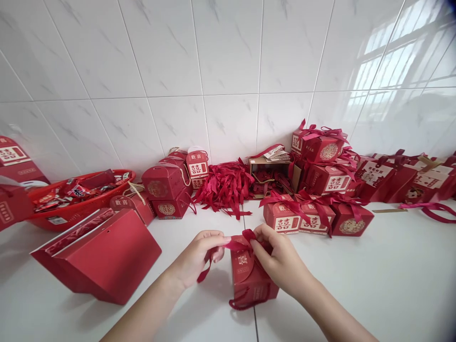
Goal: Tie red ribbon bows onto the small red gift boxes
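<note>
A small red gift box [245, 273] with pale Chinese characters stands on the white tabletop in front of me, a dark red cord handle [249, 304] hanging at its near side. Across its top runs a red ribbon [235, 245]. My left hand [199, 256] pinches one stretch of that ribbon at the box's left, and a loose tail droops below my fingers. At the top right of the box, my right hand [276, 254] closes on the ribbon where a loop shows. Its fingertips partly hide the knot area.
Behind lie a heap of red ribbons [226, 185] and an open carton [272, 168]. Ribboned boxes [315, 216] stand at right, near red bags [377, 178]. At left are a red basket of sweets [81, 194], stacked boxes [167, 190] and a large red folded-card holder [110, 256].
</note>
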The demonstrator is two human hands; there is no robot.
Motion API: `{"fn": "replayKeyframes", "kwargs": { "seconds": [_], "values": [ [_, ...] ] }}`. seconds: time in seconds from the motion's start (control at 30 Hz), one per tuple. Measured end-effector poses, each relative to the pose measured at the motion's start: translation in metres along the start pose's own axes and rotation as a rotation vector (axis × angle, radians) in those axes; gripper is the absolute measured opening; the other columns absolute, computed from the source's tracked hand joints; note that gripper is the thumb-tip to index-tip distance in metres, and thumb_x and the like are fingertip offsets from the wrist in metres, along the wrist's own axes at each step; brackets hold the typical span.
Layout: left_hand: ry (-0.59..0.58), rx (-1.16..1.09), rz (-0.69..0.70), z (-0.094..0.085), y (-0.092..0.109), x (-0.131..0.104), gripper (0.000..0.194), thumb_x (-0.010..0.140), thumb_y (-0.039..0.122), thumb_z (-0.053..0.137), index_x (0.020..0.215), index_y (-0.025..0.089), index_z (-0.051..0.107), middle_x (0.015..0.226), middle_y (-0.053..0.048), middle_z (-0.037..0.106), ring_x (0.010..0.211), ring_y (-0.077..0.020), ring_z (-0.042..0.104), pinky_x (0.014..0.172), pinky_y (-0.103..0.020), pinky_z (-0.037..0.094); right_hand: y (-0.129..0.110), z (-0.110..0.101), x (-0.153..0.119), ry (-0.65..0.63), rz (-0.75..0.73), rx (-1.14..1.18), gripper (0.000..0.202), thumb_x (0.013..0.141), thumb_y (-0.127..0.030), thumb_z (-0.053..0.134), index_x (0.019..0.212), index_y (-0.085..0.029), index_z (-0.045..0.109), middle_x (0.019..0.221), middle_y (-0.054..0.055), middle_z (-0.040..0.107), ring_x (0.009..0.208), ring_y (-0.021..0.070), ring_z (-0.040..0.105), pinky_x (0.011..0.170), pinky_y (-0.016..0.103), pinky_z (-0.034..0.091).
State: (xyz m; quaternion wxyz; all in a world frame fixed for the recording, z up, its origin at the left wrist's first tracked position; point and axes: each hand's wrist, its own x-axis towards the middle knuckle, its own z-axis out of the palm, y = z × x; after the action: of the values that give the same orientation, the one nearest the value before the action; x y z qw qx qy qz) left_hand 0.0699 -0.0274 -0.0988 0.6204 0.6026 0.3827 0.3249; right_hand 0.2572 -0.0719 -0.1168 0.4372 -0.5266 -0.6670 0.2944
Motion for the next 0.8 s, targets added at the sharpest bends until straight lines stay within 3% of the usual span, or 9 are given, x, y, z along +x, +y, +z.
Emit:
{"fn": "replayKeyframes", "kwargs": {
  "seconds": [0.1,0.27,0.33,0.4,0.5,0.57,0.67,0.73,0.8],
  "values": [
    [-0.04,0.049,0.065,0.009,0.023,-0.003,0.036,0.078,0.029,0.056,0.045,0.021,0.045,0.043,0.002,0.04,0.045,-0.0117,0.039,0.05,-0.028,0.04,-0.001,0.005,0.001,0.049,0.02,-0.035,0.006,0.083,-0.021,0.049,0.077,-0.02,0.051,0.068,0.001,0.06,0.06,0.0147,0.052,0.057,0.026,0.039],
    [-0.133,0.038,0.153,0.028,0.054,0.009,0.031,0.08,0.028,0.057,0.05,0.02,0.06,0.046,0.0,0.053,0.048,-0.013,0.052,0.056,-0.029,0.049,-0.005,0.0,-0.002,-0.08,-0.149,0.007,0.015,0.081,-0.014,0.047,0.086,-0.021,0.06,0.082,0.002,0.062,0.072,0.015,0.055,0.067,0.026,0.042],
    [-0.172,0.051,0.183,0.035,0.06,0.016,0.025,0.081,0.027,0.056,0.06,0.02,0.067,0.058,-0.003,0.064,0.06,-0.0161,0.062,0.066,-0.03,0.052,-0.006,-0.001,-0.003,-0.1,-0.188,-0.008,0.007,0.079,-0.015,0.051,0.075,-0.019,0.055,0.074,0.001,0.056,0.065,0.0134,0.049,0.06,0.024,0.039],
    [-0.215,0.106,0.201,0.037,0.062,0.02,0.017,0.083,0.027,0.056,0.081,0.021,0.072,0.082,-0.005,0.073,0.084,-0.0203,0.068,0.08,-0.033,0.053,-0.004,-0.001,-0.003,-0.079,-0.19,-0.033,0.019,0.081,-0.022,0.053,0.064,-0.019,0.046,0.066,0.0,0.049,0.06,0.0124,0.042,0.055,0.025,0.035],
    [-0.188,0.254,0.274,0.031,0.054,0.019,0.027,0.086,0.034,0.054,0.108,0.025,0.066,0.112,-0.007,0.069,0.109,-0.0224,0.061,0.094,-0.037,0.049,-0.001,0.0,-0.002,-0.037,-0.158,-0.015,0.033,0.089,-0.031,0.045,0.06,-0.018,0.039,0.061,0.0,0.045,0.059,0.0125,0.038,0.057,0.026,0.032],
    [-0.068,0.407,0.351,0.025,0.043,0.014,0.033,0.08,0.039,0.062,0.11,0.026,0.064,0.116,-0.008,0.067,0.113,-0.0247,0.059,0.096,-0.04,0.048,0.001,0.0,-0.002,-0.035,-0.144,0.028,0.036,0.091,-0.034,0.042,0.059,-0.018,0.039,0.061,0.0,0.044,0.059,0.0128,0.038,0.057,0.027,0.032],
    [0.106,0.604,0.356,0.018,0.023,0.006,0.026,0.071,0.036,0.072,0.093,0.023,0.07,0.1,-0.007,0.072,0.098,-0.0258,0.065,0.089,-0.04,0.052,0.003,0.0,-0.002,-0.023,-0.133,0.077,0.037,0.09,-0.035,0.044,0.058,-0.018,0.042,0.061,0.0,0.043,0.06,0.0133,0.04,0.057,0.027,0.032],
    [0.147,0.611,0.312,0.018,0.012,0.002,0.012,0.075,0.033,0.069,0.078,0.022,0.07,0.086,-0.005,0.074,0.084,-0.0229,0.068,0.082,-0.038,0.054,0.005,0.001,-0.002,0.016,-0.083,0.124,0.034,0.089,-0.037,0.047,0.06,-0.018,0.046,0.06,0.0,0.045,0.06,0.0134,0.041,0.056,0.026,0.033],
    [0.153,0.553,0.334,0.021,0.003,-0.001,0.012,0.08,0.028,0.063,0.071,0.021,0.066,0.084,-0.004,0.073,0.084,-0.0212,0.068,0.082,-0.036,0.054,0.008,0.002,-0.002,0.077,-0.015,0.216,0.022,0.086,-0.037,0.051,0.073,-0.019,0.049,0.062,0.0,0.051,0.058,0.0132,0.044,0.055,0.026,0.034]
  ]
}}
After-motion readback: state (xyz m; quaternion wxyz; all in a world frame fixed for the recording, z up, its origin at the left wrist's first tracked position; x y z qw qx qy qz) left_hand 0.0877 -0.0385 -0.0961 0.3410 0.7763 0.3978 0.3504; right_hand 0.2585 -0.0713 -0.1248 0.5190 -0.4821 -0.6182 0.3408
